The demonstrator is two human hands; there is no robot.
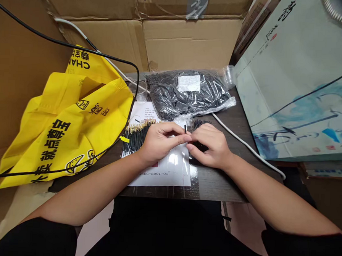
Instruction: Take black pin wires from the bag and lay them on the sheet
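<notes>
My left hand (161, 141) and my right hand (209, 146) meet above a dark wooden table (214, 180), their fingertips pinching a short black tube (185, 129) that stands up between them. A bundle of black wires with gold pin ends (137, 136) lies on a printed white sheet (160, 173) just left of my left hand. A small heap of black tubes or wires (201, 124) sits behind my right hand. Something dark lies partly hidden under that hand's fingers (199, 146).
A clear bag of black pieces (187, 94) with a white label lies behind the sheet. Clear plastic cups (137, 91) stand at its ends. A yellow cloth bag (65, 122) lies left, under a black cable (77, 48). A white cable (244, 145) runs right.
</notes>
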